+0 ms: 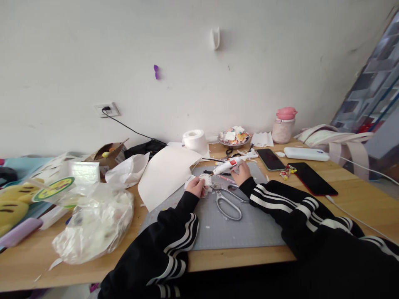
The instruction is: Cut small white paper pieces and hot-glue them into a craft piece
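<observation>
My right hand (242,172) is closed around a white glue gun (225,166), whose nozzle points left. Just left of that nozzle, a small white piece that looks like paper or card (205,179) is pinched in my left hand (195,187). Whether nozzle and piece touch is too small to tell. Below both hands, grey-handled scissors (229,207) lie on the grey cutting mat (233,236), their blades toward my left hand. A large white paper sheet (166,174) curls up on the mat's left side.
A clear plastic bag (96,224) and yellow plush (14,207) crowd the left. Behind stand a white roll (194,140), a metal bowl of scraps (233,142) and a pink bottle (283,126). Two phones (270,159) and a white cabled device (306,154) lie right.
</observation>
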`<state>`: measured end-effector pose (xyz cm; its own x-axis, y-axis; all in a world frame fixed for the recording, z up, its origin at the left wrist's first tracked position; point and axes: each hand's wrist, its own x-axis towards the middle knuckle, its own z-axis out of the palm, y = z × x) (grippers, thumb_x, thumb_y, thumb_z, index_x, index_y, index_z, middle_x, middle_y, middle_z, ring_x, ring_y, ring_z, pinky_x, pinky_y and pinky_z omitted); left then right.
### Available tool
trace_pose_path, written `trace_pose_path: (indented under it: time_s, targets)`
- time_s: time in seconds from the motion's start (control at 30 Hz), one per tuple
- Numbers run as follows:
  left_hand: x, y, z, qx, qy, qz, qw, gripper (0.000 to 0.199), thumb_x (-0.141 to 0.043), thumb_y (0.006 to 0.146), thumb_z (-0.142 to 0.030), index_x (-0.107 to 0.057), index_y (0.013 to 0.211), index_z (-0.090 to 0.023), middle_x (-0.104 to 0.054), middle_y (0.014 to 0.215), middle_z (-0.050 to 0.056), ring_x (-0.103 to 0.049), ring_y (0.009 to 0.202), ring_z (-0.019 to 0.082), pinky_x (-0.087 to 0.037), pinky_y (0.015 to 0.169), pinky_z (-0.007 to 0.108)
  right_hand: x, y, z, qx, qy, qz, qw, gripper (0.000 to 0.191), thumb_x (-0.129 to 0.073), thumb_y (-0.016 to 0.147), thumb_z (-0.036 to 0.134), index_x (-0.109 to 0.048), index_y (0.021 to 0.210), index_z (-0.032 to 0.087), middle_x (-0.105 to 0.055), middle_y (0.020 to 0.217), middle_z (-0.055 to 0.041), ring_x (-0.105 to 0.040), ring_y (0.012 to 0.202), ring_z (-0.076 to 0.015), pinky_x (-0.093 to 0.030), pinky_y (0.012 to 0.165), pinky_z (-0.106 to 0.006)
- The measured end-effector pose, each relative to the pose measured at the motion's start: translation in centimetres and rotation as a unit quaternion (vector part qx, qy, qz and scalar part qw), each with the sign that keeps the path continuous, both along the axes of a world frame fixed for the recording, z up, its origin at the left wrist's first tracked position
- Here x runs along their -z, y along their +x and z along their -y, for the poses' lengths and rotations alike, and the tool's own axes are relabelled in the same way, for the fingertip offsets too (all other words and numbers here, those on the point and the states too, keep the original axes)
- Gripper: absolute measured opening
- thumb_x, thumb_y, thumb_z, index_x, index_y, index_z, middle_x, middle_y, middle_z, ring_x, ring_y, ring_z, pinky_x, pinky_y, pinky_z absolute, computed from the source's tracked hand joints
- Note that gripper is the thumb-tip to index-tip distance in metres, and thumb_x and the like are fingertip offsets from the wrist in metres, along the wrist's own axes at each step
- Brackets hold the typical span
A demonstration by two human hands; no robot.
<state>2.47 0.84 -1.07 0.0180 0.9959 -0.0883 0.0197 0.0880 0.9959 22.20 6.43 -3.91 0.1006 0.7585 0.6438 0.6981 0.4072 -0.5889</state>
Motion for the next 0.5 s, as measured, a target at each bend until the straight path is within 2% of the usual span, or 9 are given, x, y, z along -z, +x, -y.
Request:
trace_pose_path:
  time_s: [0.17, 0.4, 0.5]
  targets:
    - [-0.03, 0.02, 0.08, 0.001, 0.003, 0.0, 1.0, 0.011, -0.054, 0.075, -0.021, -0.05, 0.065, -0.017, -0.053, 0.047, -0.007, -0.043, 0.029, 0.003, -0.028, 0.029, 0.014, 0.01, -0.01, 0.01, 0.004, -0.005, 0.006, 1.0, 0.021, -0.047, 0.058, 0.011, -0.053, 0.077, 0.02, -0.051, 0.084, -0.0051, -0.05, 0.088, -0.0238, -0.043, 0.079, -0.04]
    - [-0.13, 0.14, 0.11, -0.007, 0.006, -0.006, 1.0, 0.014, -0.049, 0.077, -0.017, -0.049, 0.063, -0.017, -0.052, 0.046, -0.007, -0.042, 0.028, 0.003, -0.027, 0.029, 0.013, -0.04, -0.05, -0.02, 0.009, -0.01, 0.009, 1.0, 0.014, -0.048, 0.057, 0.011, -0.047, 0.067, 0.021, -0.05, 0.079, -0.0038, -0.05, 0.084, -0.0231, -0.043, 0.078, -0.039]
    - [-0.21, 0.12, 0.12, -0.002, 0.001, -0.011, 1.0, 0.014, -0.05, 0.076, -0.018, -0.048, 0.062, -0.017, -0.052, 0.045, -0.007, -0.042, 0.028, 0.003, -0.027, 0.029, 0.014, -0.09, -0.03, 0.0, 0.006, -0.011, 0.009, 1.0, 0.016, -0.048, 0.057, 0.011, -0.049, 0.069, 0.02, -0.051, 0.081, -0.0044, -0.05, 0.085, -0.0232, -0.043, 0.078, -0.04]
